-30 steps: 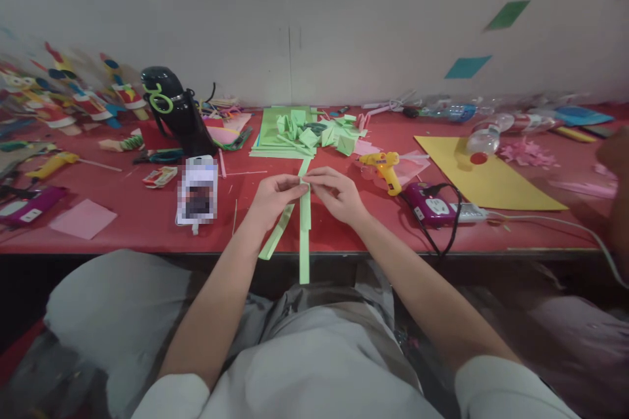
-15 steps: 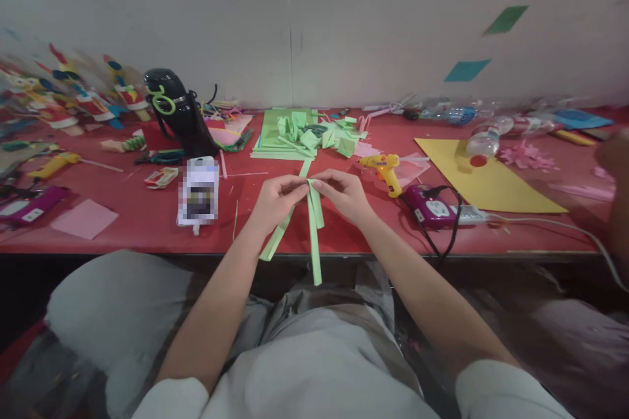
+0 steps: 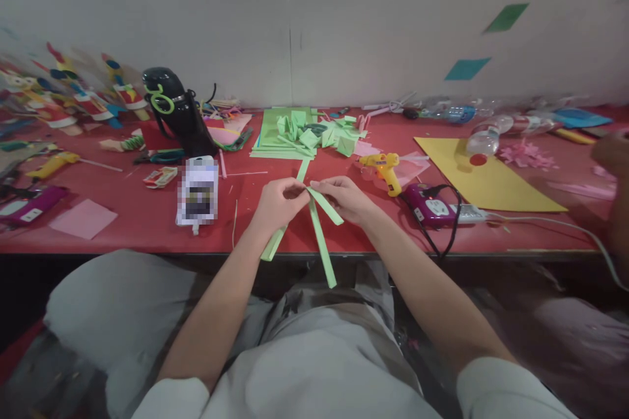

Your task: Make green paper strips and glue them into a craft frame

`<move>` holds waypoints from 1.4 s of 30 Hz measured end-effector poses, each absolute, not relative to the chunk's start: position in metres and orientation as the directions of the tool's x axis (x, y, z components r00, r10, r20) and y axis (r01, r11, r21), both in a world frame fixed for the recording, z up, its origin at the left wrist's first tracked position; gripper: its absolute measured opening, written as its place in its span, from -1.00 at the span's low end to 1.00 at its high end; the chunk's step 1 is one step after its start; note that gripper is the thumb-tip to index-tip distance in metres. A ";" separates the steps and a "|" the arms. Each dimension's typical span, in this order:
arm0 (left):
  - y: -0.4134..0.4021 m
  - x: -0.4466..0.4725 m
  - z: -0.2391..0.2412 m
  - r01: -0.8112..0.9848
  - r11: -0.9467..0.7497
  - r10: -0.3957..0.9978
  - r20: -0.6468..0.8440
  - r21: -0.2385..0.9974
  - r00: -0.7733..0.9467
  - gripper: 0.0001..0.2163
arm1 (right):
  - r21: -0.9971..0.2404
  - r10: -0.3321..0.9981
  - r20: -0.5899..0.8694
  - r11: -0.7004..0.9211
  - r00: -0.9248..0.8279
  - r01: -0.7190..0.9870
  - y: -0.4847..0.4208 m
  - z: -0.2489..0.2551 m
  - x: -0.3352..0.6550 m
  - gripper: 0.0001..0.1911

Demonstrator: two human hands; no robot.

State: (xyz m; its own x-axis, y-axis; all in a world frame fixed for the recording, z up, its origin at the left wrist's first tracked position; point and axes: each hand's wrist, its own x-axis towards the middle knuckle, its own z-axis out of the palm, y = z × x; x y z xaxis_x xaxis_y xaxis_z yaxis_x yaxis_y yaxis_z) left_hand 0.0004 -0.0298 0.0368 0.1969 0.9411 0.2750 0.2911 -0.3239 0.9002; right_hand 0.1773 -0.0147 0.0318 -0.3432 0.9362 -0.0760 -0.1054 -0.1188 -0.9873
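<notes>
My left hand [image 3: 279, 201] and my right hand [image 3: 348, 198] meet above the front of the red table [image 3: 147, 222], both pinched on long light green paper strips [image 3: 322, 242]. The strips cross between my fingertips. One strip hangs down over the table edge toward my lap, a shorter one sticks out to the right under my right fingers, and another runs down-left beneath my left hand. Beyond my hands lies a pile of green paper sheets and folded green pieces [image 3: 299, 131].
A yellow glue gun [image 3: 386, 167] and a purple power strip [image 3: 432, 204] with a black cable lie right of my hands. A phone [image 3: 197, 191] and a black bottle [image 3: 177, 111] are at left. A yellow sheet [image 3: 486, 177], plastic bottles and another person's hand [image 3: 612, 154] are at right.
The hanging strip has swung from straight down toward the lower right, and the short strip has fanned out rightward. My hands have stayed in about the same place, still pinching the crossing point.
</notes>
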 end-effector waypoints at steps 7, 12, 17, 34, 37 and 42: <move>-0.028 -0.001 0.034 0.341 -0.306 0.945 0.240 0.889 0.223 -0.86 | -0.973 0.907 -0.118 -0.187 -0.403 -0.135 -0.012 0.030 0.179 -0.52; -0.029 -0.001 0.035 0.406 -0.304 0.948 0.231 0.862 0.220 -0.83 | -0.962 0.905 -0.063 -0.167 -0.420 -0.218 -0.012 0.028 0.180 -0.57; -0.030 0.002 0.032 0.364 -0.368 0.920 0.279 0.855 0.276 -0.87 | -0.888 0.862 -0.154 -0.335 -0.483 -0.315 -0.007 0.029 0.186 -0.62; -0.024 0.003 0.024 -0.022 -0.087 0.942 0.089 0.996 0.324 -0.82 | -0.942 0.867 0.337 0.315 -0.368 -0.120 -0.008 0.023 0.182 -0.82; -0.022 0.004 0.022 -0.080 -0.002 0.943 0.028 0.997 0.330 -0.80 | -0.894 0.852 0.426 0.448 -0.304 0.003 -0.007 0.022 0.180 -0.81; -0.022 0.004 0.021 -0.137 0.037 0.945 0.010 0.990 0.328 -0.77 | -0.876 0.849 0.449 0.480 -0.278 0.052 -0.006 0.021 0.180 -0.76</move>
